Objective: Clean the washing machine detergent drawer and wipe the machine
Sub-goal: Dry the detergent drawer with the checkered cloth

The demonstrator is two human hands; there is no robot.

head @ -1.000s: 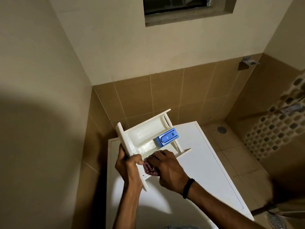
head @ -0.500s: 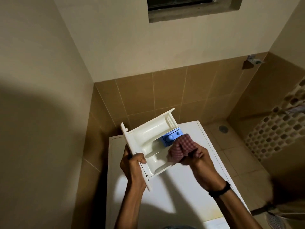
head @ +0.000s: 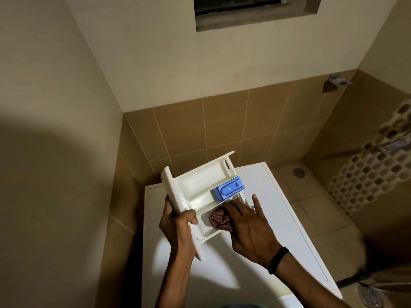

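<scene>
The drawer (head: 198, 192) was held above the white washing machine (head: 289, 218), tilted. The left hand (head: 178, 225) gripped its front panel, thumb hooked over the edge. The right hand (head: 249, 227) pressed a checked cloth (head: 219, 220) into the near compartment, fingers closed on it. A blue insert (head: 229, 188) sat just beyond the cloth.

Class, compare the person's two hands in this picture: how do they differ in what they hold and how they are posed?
The left hand grips the drawer by its front panel; the right hand presses a checked cloth into a compartment. The left is a closed fist; the right has fingers extended. Only the right wrist wears a black band. Both touch the drawer.
</scene>
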